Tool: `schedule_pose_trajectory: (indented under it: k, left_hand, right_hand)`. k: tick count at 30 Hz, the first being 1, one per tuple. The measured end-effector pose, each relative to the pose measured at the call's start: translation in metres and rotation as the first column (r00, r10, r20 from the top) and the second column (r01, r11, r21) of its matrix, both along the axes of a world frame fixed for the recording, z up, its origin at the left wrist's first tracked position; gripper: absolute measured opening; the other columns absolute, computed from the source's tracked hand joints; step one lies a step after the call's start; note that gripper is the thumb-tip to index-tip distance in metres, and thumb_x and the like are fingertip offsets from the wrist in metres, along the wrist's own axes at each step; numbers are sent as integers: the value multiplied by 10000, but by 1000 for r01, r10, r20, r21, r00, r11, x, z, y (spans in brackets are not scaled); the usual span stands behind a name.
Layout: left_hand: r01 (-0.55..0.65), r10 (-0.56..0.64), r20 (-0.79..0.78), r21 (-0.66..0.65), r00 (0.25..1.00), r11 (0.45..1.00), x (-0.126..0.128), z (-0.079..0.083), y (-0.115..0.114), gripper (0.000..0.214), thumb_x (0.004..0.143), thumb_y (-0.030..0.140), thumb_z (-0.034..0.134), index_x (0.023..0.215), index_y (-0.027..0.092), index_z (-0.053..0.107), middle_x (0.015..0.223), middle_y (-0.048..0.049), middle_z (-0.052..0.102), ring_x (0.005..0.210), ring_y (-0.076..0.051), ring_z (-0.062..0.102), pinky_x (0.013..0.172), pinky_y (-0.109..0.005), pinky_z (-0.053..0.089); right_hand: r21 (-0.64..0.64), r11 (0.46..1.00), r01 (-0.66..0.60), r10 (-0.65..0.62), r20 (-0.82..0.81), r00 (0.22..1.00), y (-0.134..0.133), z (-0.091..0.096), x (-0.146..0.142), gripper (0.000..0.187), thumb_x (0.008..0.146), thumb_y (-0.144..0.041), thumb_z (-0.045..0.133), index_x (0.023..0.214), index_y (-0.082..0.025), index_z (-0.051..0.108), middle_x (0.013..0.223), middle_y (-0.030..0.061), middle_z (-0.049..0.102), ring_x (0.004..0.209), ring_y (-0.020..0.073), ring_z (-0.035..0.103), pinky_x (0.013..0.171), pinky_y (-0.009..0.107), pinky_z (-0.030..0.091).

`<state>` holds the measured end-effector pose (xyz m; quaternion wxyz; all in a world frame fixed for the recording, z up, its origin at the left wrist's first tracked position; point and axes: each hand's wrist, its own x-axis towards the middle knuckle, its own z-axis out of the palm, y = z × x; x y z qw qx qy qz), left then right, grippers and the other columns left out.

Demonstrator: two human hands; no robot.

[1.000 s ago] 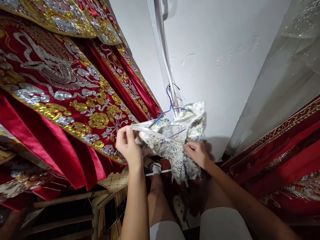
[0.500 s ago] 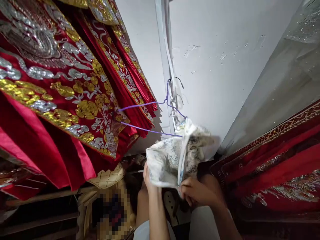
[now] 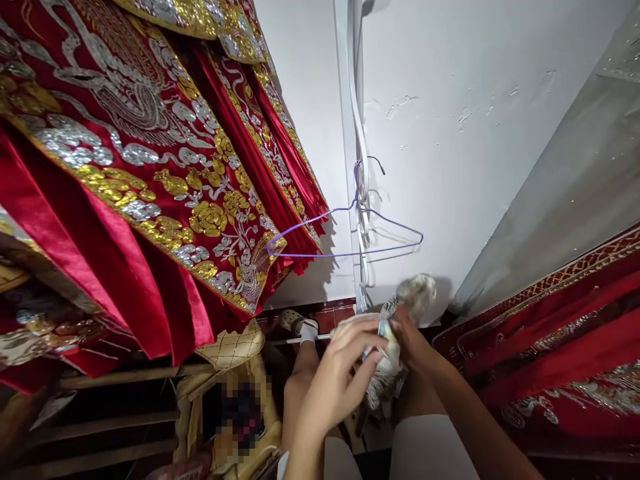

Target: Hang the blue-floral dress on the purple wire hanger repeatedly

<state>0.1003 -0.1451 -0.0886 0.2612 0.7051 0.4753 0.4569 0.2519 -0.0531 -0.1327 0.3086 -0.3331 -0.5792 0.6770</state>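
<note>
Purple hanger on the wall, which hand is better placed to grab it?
Probably the left: the left hand only rests open-fingered on the patterned cloth, below the hanger, while the right hand grips it.

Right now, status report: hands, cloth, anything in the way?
Left hand and right hand both grip the bunched cloth. Cloth off the hanger, which hangs bare on the wall above. Red robes to the left, clear of hands.

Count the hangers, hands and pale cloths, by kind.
Hanger: 1
Hands: 2, left hand and right hand
Pale cloth: 1
Total: 4
</note>
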Motion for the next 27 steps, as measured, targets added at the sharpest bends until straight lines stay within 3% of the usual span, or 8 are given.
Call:
schedule_pose_trajectory:
  k: [3, 6, 9, 13, 17, 21, 24, 27]
  left_hand:
    - [-40, 39, 41, 18, 998, 999, -14, 7, 14, 349, 980, 273, 548, 1315, 261, 647, 1423, -140, 598, 1335, -297, 546, 1126, -471, 417]
    - [136, -128, 85, -105, 988, 985, -16, -1, 28, 371, 1017, 399, 449, 1210, 209, 704, 1174, -134, 716, 1111, -287, 657, 984, -405, 510]
    - [296, -269, 129, -292, 954, 909, -20, -22, 32, 457, 984, 538, 476, 923, 163, 731, 856, -75, 701, 795, -222, 625, 744, -306, 513]
    - [323, -288, 147, -474, 946, 819, -41, -42, 27, 480, 883, 590, 617, 681, 155, 602, 653, 8, 518, 629, -132, 441, 588, -231, 370]
    - [115, -190, -103, -495, 976, 861, -71, -37, 19, 429, 889, 510, 622, 630, 172, 566, 595, 25, 470, 577, -123, 389, 562, -232, 306]
    - [-218, 65, -412, -336, 909, 916, -97, -18, 11, 263, 871, 414, 632, 691, 226, 661, 656, -30, 632, 622, -208, 570, 605, -255, 367]
    - [-341, 140, -547, -285, 825, 896, -110, -6, 8, 201, 903, 379, 575, 845, 243, 712, 827, -79, 730, 772, -268, 672, 697, -289, 427]
    - [-407, 215, -614, -190, 759, 894, -116, -2, 10, 206, 895, 376, 580, 940, 221, 709, 973, -127, 738, 938, -308, 678, 797, -337, 454]
  right_hand:
    - [-30, 958, -285, 286, 26, 958, 3, 14, 9, 334, 844, -537, 646, 790, -210, 687, 725, 34, 631, 698, 202, 571, 654, 321, 496]
    - [67, 882, -467, 454, 150, 878, 6, 33, 15, 182, 747, -305, 701, 670, -190, 582, 641, -30, 512, 607, 127, 431, 573, 259, 381]
    - [162, 896, -414, 367, 254, 895, 14, 54, 18, 295, 728, -316, 665, 568, -195, 448, 564, -50, 376, 568, 102, 331, 513, 247, 271]
    - [423, 853, -307, 201, 277, 940, 27, 75, 23, 234, 682, -232, 549, 547, -209, 359, 557, -47, 300, 559, 103, 299, 515, 261, 222]
    - [713, 694, 95, -225, 90, 970, 52, 86, 27, 255, 652, -212, 575, 546, -218, 343, 573, -34, 341, 585, 124, 345, 549, 277, 248]
    - [632, 661, 404, -466, -76, 881, 95, 85, 16, 62, 734, -241, 592, 756, -232, 534, 612, -35, 445, 564, 143, 391, 551, 270, 310]
    - [634, 708, 311, -461, 81, 884, 127, 74, 3, 408, 767, -252, 609, 1174, -223, 599, 727, -13, 600, 586, 165, 466, 610, 281, 376]
    - [669, 731, 133, -361, 215, 907, 145, 56, -1, 306, 820, -265, 550, 1102, -215, 657, 849, 27, 669, 683, 186, 541, 686, 293, 403]
